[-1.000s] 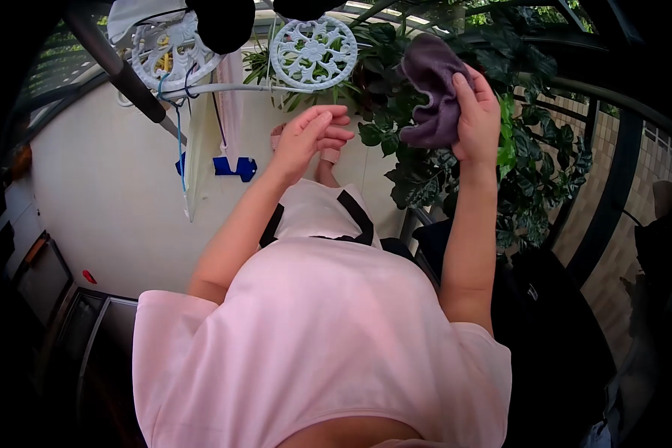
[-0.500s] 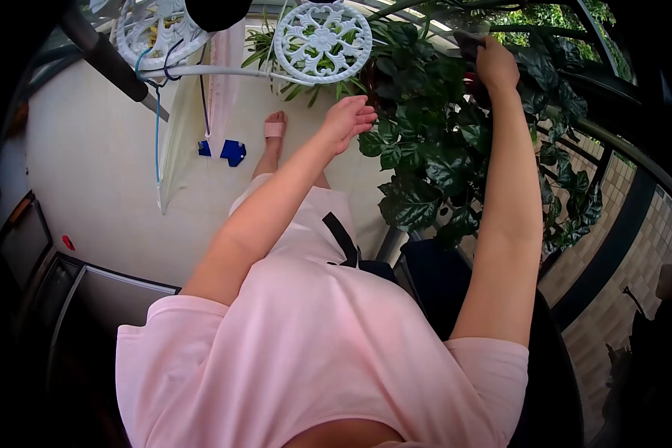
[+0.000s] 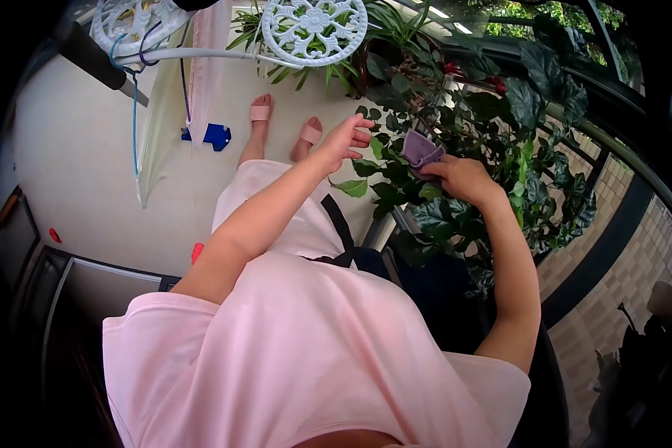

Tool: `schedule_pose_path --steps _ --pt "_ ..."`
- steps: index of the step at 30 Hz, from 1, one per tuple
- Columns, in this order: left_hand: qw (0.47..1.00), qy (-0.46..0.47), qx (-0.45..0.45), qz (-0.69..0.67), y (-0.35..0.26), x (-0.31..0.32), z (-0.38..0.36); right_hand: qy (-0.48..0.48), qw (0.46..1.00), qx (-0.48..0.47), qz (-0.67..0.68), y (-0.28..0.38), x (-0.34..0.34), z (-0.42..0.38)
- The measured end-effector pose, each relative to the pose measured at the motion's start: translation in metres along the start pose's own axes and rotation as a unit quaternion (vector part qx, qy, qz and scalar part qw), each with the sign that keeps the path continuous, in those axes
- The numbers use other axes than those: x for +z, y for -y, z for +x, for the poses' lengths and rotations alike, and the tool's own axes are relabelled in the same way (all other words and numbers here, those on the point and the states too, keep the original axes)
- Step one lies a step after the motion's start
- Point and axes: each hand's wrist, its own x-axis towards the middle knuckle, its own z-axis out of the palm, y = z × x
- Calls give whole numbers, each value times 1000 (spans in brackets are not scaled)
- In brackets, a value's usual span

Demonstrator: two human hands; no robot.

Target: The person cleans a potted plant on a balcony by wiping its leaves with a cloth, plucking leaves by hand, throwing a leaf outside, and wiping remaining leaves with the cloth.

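Purple cloth (image 3: pixel 420 152), folded into a small bunch, is pinched between the thumb and fingers of the right hand (image 3: pixel 466 179), in among the green leaves of a plant (image 3: pixel 437 214); I can't tell whether it touches one. The left hand (image 3: pixel 343 145) hangs just beside the foliage, fingers a little apart and loosely bent. Below runs a smooth, pale floor (image 3: pixel 89 175), with a blue object (image 3: pixel 212 137) near the person's feet (what it is, I can't make out). Those feet are in pink slippers (image 3: pixel 311 134). Up ahead is a round white openwork plate (image 3: pixel 315 30), with a blue hanger (image 3: pixel 135 131) dangling off to its left. Over on the right, a dark bar (image 3: pixel 603 250) slants across beige tiles (image 3: pixel 621 306).
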Motion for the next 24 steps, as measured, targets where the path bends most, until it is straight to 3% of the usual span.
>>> schedule_pose_path --steps 2,4,6,9,11,12,13,15,16,17,18,20,22,24 --pt "990 -13 117 76 -2 21 -1 -16 999 19 -44 6 15 -8" --pt "973 62 144 169 -2 41 6 -27 997 33 -72 4 23 -12" --pt "946 117 199 229 20 54 22 -30 999 28 -12 3 21 -17" --pt "862 86 323 381 35 79 -15 -71 995 24 61 -3 8 -26" --pt "883 72 260 383 45 86 -27 -135 983 1 121 -17 -8 -37" --pt "891 75 214 392 46 90 -33 -150 965 96 191 -10 -25 -45" --pt "880 64 231 410 52 94 -34 -181 945 153 224 -5 -45 -52" --pt "853 41 264 448 67 99 -30 -301 902 177 255 1 -73 -53" --pt "796 8 390 463 76 99 -23 -327 879 173 301 2 -81 -47" --pt "724 -27 506 468 86 101 -15 -339 895 145 250 5 -89 -37" --pt "769 10 478 424 103 105 -2 -350 909 115 196 10 -95 -23" --pt "848 70 414 323 137 111 22 -274 961 35 0 9 -98 11" --pt "826 90 230 506 58 112 -41 -130 990 2 -56 3 -92 50" --pt "827 101 222 507 77 108 -26 -25 995 -12 -98 -1 -75 82"
